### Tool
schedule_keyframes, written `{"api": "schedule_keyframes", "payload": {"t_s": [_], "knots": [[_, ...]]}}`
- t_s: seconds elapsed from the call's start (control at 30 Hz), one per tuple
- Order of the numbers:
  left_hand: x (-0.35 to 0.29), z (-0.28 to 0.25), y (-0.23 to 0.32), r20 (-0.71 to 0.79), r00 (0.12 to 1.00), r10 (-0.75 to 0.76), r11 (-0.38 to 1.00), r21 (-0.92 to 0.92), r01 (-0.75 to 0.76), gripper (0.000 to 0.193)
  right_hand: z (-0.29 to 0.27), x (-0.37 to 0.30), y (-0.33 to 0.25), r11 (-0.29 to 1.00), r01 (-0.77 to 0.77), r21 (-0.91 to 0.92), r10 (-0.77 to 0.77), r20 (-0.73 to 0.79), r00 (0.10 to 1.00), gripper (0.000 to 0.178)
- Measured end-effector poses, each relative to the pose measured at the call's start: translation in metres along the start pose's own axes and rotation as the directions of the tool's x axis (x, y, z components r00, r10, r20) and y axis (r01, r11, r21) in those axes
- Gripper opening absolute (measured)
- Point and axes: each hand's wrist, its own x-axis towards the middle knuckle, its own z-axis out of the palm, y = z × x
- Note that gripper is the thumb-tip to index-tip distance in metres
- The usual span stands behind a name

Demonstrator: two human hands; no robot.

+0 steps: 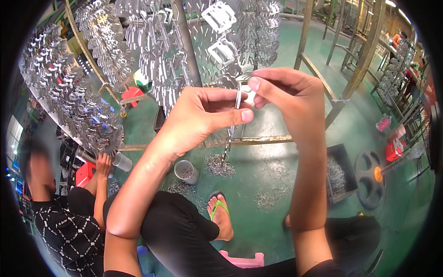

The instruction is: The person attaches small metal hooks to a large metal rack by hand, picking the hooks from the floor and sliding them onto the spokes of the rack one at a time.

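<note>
In front of me, at the middle, my left hand [196,113] pinches a thin metal strand [229,138] between thumb and fingers. The strand hangs down from the rack and dangles below that hand. Just to its right, my right hand [295,94] is closed in a pinch on a small shiny metal piece [249,95], mostly covered by the fingertips. The two hands nearly meet at the strand. Above them hang slotted silvery metal plates [218,17], with dense strings of metal parts [159,55] to the left.
Loose metal hooks [219,166] lie heaped on the green floor around a grey cup [186,171]. A dark tray [340,175] of small parts and a grey wheel-shaped base [370,179] stand at right. A co-worker [69,221] sits at left. A rusty bar [263,140] crosses beyond my hands.
</note>
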Motion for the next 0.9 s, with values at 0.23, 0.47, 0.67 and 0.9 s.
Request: {"api": "schedule_keyframes", "payload": {"t_s": [0.23, 0.47, 0.67, 0.9], "knots": [[-0.001, 0.001, 0.002, 0.024, 1.0, 0.02, 1.0, 0.006, -0.02, 0.04, 0.0, -0.002, -0.014, 1.0, -0.008, 0.016, 0.007, 0.077, 0.997, 0.017], [0.0, 0.001, 0.001, 0.044, 0.999, 0.022, 0.999, 0.027, -0.024, 0.036, -0.001, 0.0, -0.012, 0.996, -0.007, 0.085, -0.001, 0.095, 0.996, 0.016], [-0.005, -0.002, 0.002, 0.062, 0.998, 0.021, 0.999, 0.026, -0.023, 0.032, 0.01, -0.007, -0.006, 0.988, -0.003, 0.156, -0.002, 0.033, 0.999, 0.013], [-0.011, -0.003, 0.031, 0.016, 0.998, 0.06, 0.967, 0.246, -0.062, 0.043, 0.029, -0.005, 0.008, 0.924, 0.209, 0.321, -0.166, -0.156, 0.974, 0.011]]}}
